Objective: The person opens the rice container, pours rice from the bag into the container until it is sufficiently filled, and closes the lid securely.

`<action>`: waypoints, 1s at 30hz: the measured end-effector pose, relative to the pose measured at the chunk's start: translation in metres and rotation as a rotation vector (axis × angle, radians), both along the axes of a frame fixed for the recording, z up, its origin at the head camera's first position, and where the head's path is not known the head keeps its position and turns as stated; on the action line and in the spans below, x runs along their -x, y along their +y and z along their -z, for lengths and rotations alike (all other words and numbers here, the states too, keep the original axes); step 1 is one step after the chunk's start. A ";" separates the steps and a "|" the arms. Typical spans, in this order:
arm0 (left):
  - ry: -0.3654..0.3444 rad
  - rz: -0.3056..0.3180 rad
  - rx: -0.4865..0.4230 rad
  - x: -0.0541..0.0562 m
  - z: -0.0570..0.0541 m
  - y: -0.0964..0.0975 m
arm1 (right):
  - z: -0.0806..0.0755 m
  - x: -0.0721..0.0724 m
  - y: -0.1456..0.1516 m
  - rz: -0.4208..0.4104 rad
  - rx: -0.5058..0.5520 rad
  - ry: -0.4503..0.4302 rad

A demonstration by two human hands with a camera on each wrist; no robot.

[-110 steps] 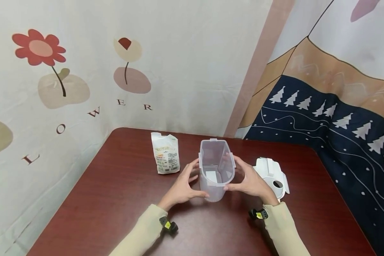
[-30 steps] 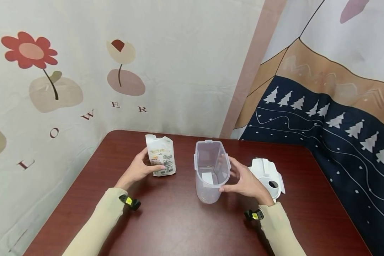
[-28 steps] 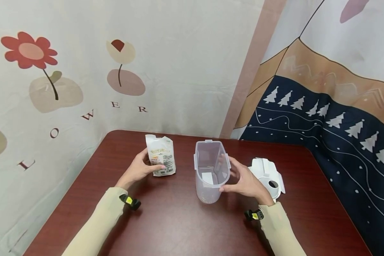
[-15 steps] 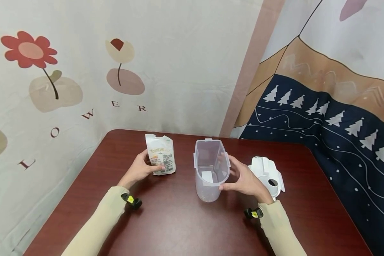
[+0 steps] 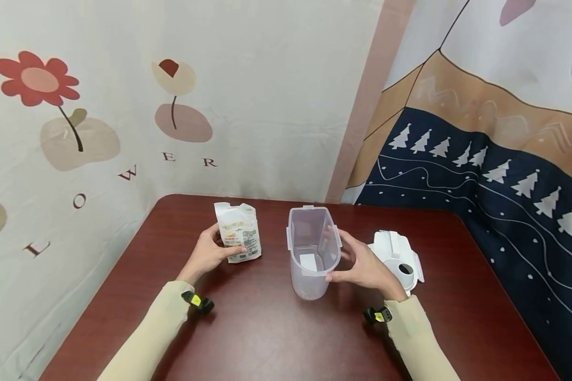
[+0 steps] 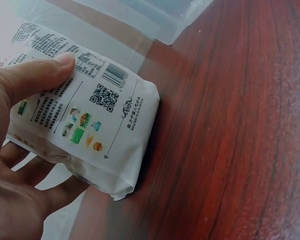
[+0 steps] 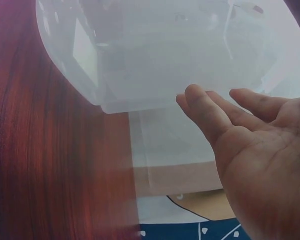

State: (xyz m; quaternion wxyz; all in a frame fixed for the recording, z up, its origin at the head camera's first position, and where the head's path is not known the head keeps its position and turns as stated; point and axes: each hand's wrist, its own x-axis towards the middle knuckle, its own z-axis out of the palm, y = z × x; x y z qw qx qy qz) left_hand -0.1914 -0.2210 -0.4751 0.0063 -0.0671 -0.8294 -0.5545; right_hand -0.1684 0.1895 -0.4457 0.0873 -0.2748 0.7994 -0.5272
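currently, your left grip [image 5: 207, 255] clasps the white printed bag [image 5: 240, 233] upright on the counter [image 5: 267, 338], left of the clear container [image 5: 310, 286]. your right grip [image 5: 366, 265], fingers loosely extended, touches that container's right side near the white piece [image 5: 394, 248].

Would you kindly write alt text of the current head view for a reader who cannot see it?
A person's left hand grips a white packet while their right hand holds the side of an open, translucent container on a dark red table. A white plastic piece with a round opening lies to the right.
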 end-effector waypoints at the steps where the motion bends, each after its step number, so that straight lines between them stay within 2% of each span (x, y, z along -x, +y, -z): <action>1: -0.002 -0.002 -0.002 -0.001 0.000 0.000 | 0.000 0.000 0.000 -0.001 0.000 0.000; 17: 0.001 -0.010 0.032 -0.016 -0.009 0.005 | 0.003 -0.001 -0.001 0.005 0.009 -0.023; 30: 0.010 -0.034 0.057 -0.022 -0.012 0.002 | 0.000 0.002 -0.002 0.021 -0.023 -0.021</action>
